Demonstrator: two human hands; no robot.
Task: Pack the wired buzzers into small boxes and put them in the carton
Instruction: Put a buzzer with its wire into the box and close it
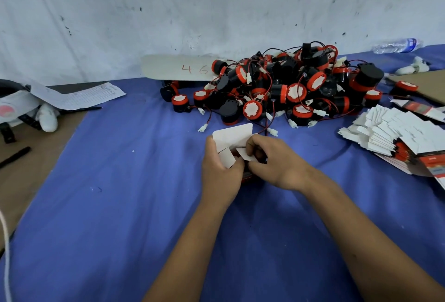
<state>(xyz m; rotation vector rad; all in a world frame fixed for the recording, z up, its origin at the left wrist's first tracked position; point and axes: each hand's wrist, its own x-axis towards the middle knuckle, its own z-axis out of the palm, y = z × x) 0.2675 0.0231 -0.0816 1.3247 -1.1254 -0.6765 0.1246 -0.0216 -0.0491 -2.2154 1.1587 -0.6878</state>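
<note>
Blue cloth covers the surface. At its middle, the left hand grips a small box by its side, and the right hand pinches one white flap; behind lies the buzzer pile, flat boxes right.

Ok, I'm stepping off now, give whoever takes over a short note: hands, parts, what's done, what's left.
Left hand grips the small box, flaps open. Right hand pinches one side flap.
Buzzer pile lies beyond the hands on the blue cloth; flat box blanks are stacked to the right.
Done: one box in hand; I cannot tell if a buzzer is inside.
Left: close it, pack the pile. No carton is clearly in view.
</note>
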